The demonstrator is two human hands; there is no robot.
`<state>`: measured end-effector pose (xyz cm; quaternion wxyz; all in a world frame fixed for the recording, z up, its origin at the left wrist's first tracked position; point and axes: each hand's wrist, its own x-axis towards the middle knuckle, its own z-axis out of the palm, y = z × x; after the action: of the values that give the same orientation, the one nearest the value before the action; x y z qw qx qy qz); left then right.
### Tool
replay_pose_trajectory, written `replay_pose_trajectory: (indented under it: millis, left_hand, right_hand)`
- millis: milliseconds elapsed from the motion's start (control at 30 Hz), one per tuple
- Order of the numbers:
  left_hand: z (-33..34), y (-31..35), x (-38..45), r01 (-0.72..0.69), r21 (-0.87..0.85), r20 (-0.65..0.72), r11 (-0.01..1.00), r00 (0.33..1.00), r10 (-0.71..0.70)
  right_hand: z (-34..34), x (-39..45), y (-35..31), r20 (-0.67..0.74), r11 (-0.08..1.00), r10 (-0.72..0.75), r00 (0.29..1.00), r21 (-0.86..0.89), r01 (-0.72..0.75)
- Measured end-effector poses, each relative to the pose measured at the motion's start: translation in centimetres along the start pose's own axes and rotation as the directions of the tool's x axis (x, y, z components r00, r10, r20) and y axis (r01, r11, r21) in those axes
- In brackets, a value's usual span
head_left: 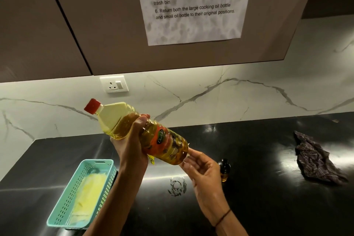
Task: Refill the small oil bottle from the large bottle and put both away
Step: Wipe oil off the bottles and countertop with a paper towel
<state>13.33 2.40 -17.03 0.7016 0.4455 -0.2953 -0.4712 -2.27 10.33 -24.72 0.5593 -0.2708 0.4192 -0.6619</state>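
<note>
Turquoise plastic marks the far left of the black tabletop (268, 207): a perforated basket (63, 210) holding folded yellow cloths (90, 191). Just right of it, the left hand (132, 147) rises from below and its grip is clamped around the middle of the large cooking oil bottle (168, 140), which hangs in the air well above the tabletop, tilted with its red cap (92, 106) up and to the left and its base down and to the right. The cap looks seated on the neck, and the oil pools toward the lower end. The right hand (203, 174) sits under the base with fingers (191, 152) spread apart, the tips touching or just short of the bottom edge; it steadies rather than grips. Behind that hand the small oil bottle (224, 170), dark-capped with amber liquid in it, stands upright on the tabletop, partly hidden by the wrist. An oily smear (177, 187) shows on the tabletop in front of it, and a crumpled dark checked cloth (316, 159) lies well apart to the right. Since the big bottle appears capped and the small one appears closed, the pouring seems done and the step in hand is likely checking or carrying the large bottle to be put away. The next move calls for bringing it upright, keeping a firm hold on a possibly greasy body, and then setting it in its place before reaching for the small bottle.
</note>
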Motion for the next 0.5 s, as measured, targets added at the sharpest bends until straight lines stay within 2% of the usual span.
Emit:
replay_pose_trajectory:
  millis: [100, 167, 267, 500]
  left_hand:
    - [0.3, 0.1, -0.7, 0.018, 0.001, 0.053, 1.0, 0.998, -0.018]
    - [0.5, -0.2, -1.2, 0.042, 0.002, 0.061, 0.999, 0.997, -0.042]
    - [0.4, -0.6, -1.3, 0.034, -0.013, 0.041, 0.999, 0.999, -0.034]
    - [-0.2, -0.3, -0.6, 0.021, 0.009, 0.02, 1.0, 1.0, -0.021]
  right_hand:
    - [0.6, 0.8, -0.1, -0.107, 0.978, 0.02, 0.994, 0.208, 0.003]
    - [1.3, 1.6, 0.4, -0.174, 0.964, 0.009, 0.985, 0.263, 0.037]
    - [1.9, 2.7, 0.9, -0.198, 0.935, 0.059, 0.978, 0.355, 0.015]
    - [2.3, 0.9, 2.6, -0.082, 0.945, 0.239, 0.967, 0.249, -0.213]
